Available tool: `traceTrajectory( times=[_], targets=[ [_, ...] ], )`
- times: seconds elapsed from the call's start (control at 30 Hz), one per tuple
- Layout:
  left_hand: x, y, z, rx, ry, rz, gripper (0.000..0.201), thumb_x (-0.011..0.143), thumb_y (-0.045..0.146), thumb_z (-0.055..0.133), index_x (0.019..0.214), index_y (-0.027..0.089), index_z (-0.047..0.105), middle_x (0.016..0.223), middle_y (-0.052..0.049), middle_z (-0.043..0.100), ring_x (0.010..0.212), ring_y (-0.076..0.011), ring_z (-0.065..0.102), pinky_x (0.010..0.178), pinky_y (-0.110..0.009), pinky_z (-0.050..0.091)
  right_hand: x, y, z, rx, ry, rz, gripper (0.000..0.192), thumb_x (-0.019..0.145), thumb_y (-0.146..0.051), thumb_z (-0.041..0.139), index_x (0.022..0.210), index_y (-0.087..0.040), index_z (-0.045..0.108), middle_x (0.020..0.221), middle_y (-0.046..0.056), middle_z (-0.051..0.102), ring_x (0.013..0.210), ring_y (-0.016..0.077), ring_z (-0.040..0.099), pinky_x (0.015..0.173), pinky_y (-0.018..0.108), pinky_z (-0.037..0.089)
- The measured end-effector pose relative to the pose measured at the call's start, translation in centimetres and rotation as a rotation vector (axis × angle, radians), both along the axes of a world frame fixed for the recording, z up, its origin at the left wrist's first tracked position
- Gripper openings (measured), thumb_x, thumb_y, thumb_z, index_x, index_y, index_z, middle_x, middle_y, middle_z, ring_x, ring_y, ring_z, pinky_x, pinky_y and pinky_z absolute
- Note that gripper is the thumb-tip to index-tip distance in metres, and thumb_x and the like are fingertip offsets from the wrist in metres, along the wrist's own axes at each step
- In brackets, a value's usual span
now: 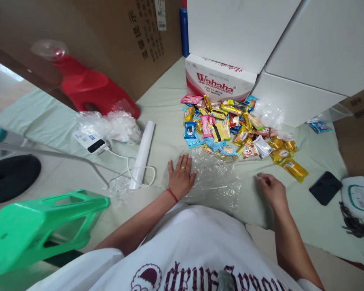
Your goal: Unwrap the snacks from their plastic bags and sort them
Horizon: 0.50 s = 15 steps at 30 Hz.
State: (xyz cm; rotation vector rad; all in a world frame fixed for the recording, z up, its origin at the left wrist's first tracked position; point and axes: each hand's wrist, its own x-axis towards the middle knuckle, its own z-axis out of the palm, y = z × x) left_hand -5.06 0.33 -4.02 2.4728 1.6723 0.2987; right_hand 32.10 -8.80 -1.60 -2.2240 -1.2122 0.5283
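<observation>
A clear plastic bag (216, 180) lies spread on the pale green cloth in front of me. My left hand (181, 173) rests flat at the bag's left edge, fingers stretched out. To the right of the bag, my right hand (272, 189) is closed, with thumb and forefinger pinched together. Whether anything is between those fingertips is too small to make out. Beyond both hands is a pile of small wrapped snacks (221, 125) in yellow, blue and pink packets. A yellow packet (294, 169) lies at its right end, nearest my right hand.
A white Wahaha box (220, 79) stands behind the snacks, below white panels. On the left are a white roll (142, 155), a white device with a cable (97, 145), a red jug (91, 89) and a green stool (45, 226). A black flat object (325, 188) lies right.
</observation>
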Motion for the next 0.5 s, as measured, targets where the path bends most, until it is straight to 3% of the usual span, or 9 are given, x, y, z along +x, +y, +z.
traceTrajectory(
  times=[0.07, 0.17, 0.27, 0.37, 0.5],
  targets=[
    [0.1, -0.1, 0.3, 0.054, -0.023, -0.006, 0.060, 0.106, 0.039, 0.036, 0.160, 0.014, 0.038, 0.168, -0.017, 0.033, 0.158, -0.0346, 0.027, 0.125, -0.071, 0.005, 0.0, 2.2, 1.6, 0.113, -0.156, 0.087, 0.049, 0.089, -0.060, 0.056, 0.106, -0.019, 0.075, 0.087, 0.009, 0.073, 0.078, 0.0244, 0.064, 0.078, 0.038, 0.052],
    [0.1, 0.0, 0.5, 0.077, -0.041, -0.163, 0.054, 0.107, 0.035, 0.035, 0.159, 0.022, 0.043, 0.166, -0.012, 0.039, 0.159, -0.0311, 0.027, 0.127, -0.067, 0.001, -3.2, 7.8, 3.4, 0.268, -0.267, 0.466, 0.052, 0.094, -0.055, 0.059, 0.130, -0.020, 0.069, 0.122, 0.015, 0.071, 0.111, 0.0295, 0.064, 0.102, 0.044, 0.049],
    [0.0, 0.2, 0.2, 0.013, -0.027, -0.311, 0.051, 0.108, 0.038, 0.034, 0.156, 0.028, 0.047, 0.164, -0.009, 0.043, 0.157, -0.0287, 0.032, 0.128, -0.067, 0.003, -6.9, 13.1, 3.4, 0.173, -0.275, 0.715, 0.055, 0.091, -0.046, 0.065, 0.138, -0.017, 0.065, 0.137, 0.017, 0.066, 0.127, 0.0334, 0.058, 0.111, 0.049, 0.044],
    [0.1, 0.0, -0.3, -0.026, -0.005, -0.192, 0.053, 0.107, 0.043, 0.035, 0.158, 0.028, 0.045, 0.166, -0.010, 0.039, 0.157, -0.0330, 0.030, 0.123, -0.075, 0.004, -7.0, 15.2, 2.4, 0.113, -0.132, 0.673, 0.041, 0.093, -0.042, 0.062, 0.123, -0.017, 0.074, 0.126, 0.015, 0.072, 0.117, 0.0312, 0.064, 0.106, 0.046, 0.048],
    [0.2, -0.5, -0.4, -0.043, 0.001, -0.066, 0.059, 0.106, 0.046, 0.035, 0.161, 0.026, 0.038, 0.168, -0.012, 0.035, 0.159, -0.0361, 0.024, 0.120, -0.080, 0.004, -1.8, 13.1, 2.0, 0.187, 0.163, 0.405, 0.039, 0.088, -0.054, 0.066, 0.102, -0.019, 0.078, 0.096, 0.005, 0.076, 0.093, 0.0247, 0.068, 0.092, 0.041, 0.055]
  ],
)
